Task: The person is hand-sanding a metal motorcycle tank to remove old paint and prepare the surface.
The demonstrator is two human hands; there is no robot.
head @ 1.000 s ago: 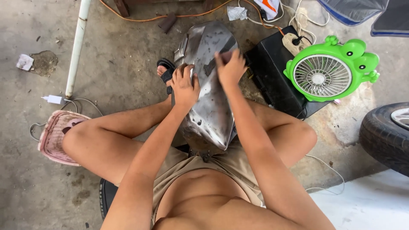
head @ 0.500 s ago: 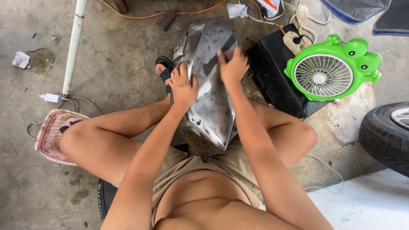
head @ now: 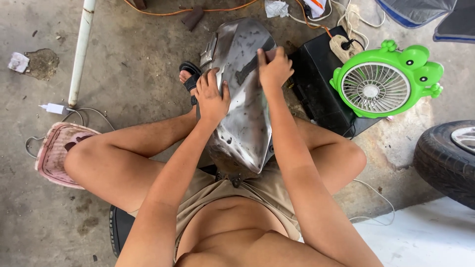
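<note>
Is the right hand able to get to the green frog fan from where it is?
Probably yes. The right hand rests on the bare metal tank, and the green frog fan stands just to its right on a black box. Nothing stands between them, though the hand would have to leave the tank.
</note>
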